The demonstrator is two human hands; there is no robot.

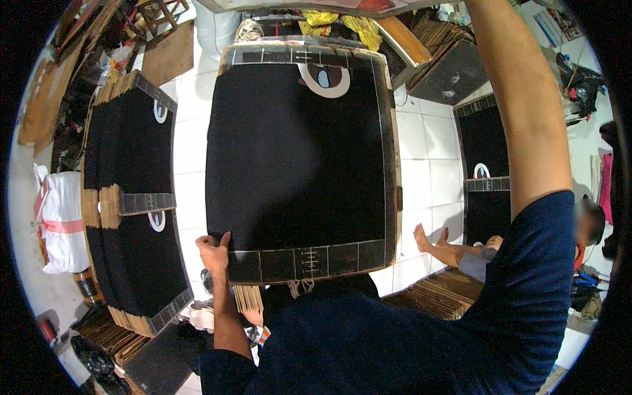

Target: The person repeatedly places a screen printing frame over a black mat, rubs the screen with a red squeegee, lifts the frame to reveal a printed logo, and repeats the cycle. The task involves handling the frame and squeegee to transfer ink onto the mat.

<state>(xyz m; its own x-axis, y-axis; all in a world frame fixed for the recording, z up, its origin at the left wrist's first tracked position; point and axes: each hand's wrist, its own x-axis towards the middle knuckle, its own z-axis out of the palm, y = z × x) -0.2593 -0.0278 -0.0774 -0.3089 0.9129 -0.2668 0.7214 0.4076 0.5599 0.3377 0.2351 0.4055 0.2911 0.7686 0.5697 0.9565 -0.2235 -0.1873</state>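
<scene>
My left hand (214, 250) pinches the lower-left corner of a large black panel (296, 158), which has a grid-marked strip along its top and bottom edges and a white oval with brown and light blue near its upper right. The panel lies on a stand or board with a worn edge. My right arm (520, 118) is raised and runs out past the top edge, so that hand is hidden from view. A pale, stained frame edge (296, 6) shows along the top, beside the raised arm.
Stacks of similar black panels (131, 263) stand at left and right on white tiles (421, 171). A white wrapped bundle (60, 240), cardboard (168, 52) and yellow plastic (359, 29) lie around. Another person (471, 257) sits at the right with bare feet out, close beside my right side.
</scene>
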